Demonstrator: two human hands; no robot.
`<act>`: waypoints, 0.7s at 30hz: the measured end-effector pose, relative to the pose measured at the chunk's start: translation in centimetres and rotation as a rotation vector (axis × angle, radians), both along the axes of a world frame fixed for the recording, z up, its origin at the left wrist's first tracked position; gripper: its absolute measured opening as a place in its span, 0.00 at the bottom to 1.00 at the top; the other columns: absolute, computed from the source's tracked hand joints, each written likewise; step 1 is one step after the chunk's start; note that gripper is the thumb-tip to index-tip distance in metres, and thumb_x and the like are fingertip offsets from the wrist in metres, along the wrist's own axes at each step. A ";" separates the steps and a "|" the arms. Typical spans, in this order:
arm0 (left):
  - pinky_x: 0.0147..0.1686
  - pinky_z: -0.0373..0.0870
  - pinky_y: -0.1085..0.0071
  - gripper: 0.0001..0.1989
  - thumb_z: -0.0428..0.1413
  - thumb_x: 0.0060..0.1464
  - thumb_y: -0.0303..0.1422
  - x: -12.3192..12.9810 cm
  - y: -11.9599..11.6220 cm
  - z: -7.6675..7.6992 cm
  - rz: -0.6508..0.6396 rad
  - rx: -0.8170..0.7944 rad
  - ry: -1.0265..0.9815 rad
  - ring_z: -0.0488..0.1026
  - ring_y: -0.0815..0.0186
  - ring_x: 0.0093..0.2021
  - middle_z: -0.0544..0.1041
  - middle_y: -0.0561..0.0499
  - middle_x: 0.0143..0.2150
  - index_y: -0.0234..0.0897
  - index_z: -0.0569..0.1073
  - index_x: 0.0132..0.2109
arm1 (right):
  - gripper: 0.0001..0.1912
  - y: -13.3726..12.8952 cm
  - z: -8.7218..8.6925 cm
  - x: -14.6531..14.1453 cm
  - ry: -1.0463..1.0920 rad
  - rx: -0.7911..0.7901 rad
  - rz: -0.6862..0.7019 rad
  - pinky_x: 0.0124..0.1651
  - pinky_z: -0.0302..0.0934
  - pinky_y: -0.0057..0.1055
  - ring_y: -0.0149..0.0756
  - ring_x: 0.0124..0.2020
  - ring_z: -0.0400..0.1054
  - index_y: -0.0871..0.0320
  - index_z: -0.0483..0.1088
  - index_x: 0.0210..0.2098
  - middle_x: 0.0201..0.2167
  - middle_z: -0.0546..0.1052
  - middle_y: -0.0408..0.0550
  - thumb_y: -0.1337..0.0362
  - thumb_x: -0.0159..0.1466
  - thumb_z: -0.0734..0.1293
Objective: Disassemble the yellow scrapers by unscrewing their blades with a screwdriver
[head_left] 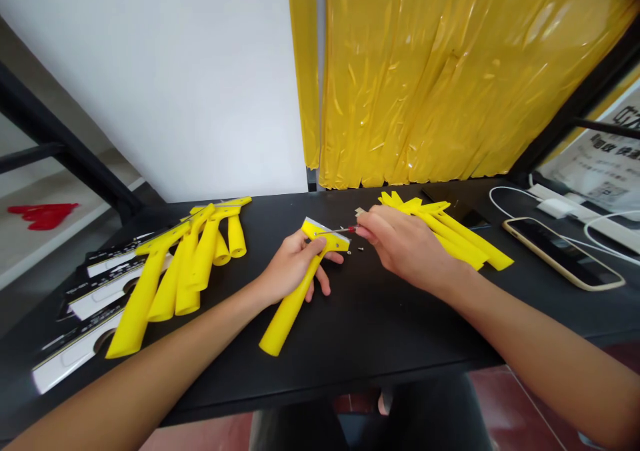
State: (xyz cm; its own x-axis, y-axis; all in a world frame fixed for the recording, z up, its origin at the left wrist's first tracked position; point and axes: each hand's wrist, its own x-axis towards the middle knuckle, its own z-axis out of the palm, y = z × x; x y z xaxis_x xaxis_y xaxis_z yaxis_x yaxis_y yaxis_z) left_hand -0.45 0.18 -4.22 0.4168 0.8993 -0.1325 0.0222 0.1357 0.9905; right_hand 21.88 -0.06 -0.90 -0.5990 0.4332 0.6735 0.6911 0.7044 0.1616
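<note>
Hands (300,264) flank yellow scraper's head (327,236); left grips it, right holds screwdriver (345,230).

The black table (390,337) bears yellow tools (135,311), packages (73,354), small hardware (361,249), 1 phone (565,252).

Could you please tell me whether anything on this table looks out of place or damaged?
Nothing looks spilled or broken. Mildly odd: a small screw lies loose on the black table, just right of the yellow scraper in the left hand, where it could get lost.
</note>
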 end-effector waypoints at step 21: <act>0.09 0.64 0.76 0.13 0.52 0.66 0.42 0.3 -0.4 0.0 -0.003 0.095 0.045 0.70 0.71 0.15 0.79 0.48 0.37 0.37 0.66 0.47 | 0.14 -0.8 -0.3 -0.4 0.291 -0.245 0.111 0.32 0.62 0.27 0.30 0.27 0.71 0.57 0.68 0.53 0.34 0.80 0.43 0.66 0.68 0.64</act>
State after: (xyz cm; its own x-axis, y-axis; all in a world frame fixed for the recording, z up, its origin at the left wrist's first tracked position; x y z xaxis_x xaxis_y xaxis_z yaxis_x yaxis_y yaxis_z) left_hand -0.18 -0.25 -4.23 0.4148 0.9076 -0.0652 0.0669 0.0411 0.9969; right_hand 21.49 -0.88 -1.24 -0.4509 0.5453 0.7066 0.6007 0.7710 -0.2116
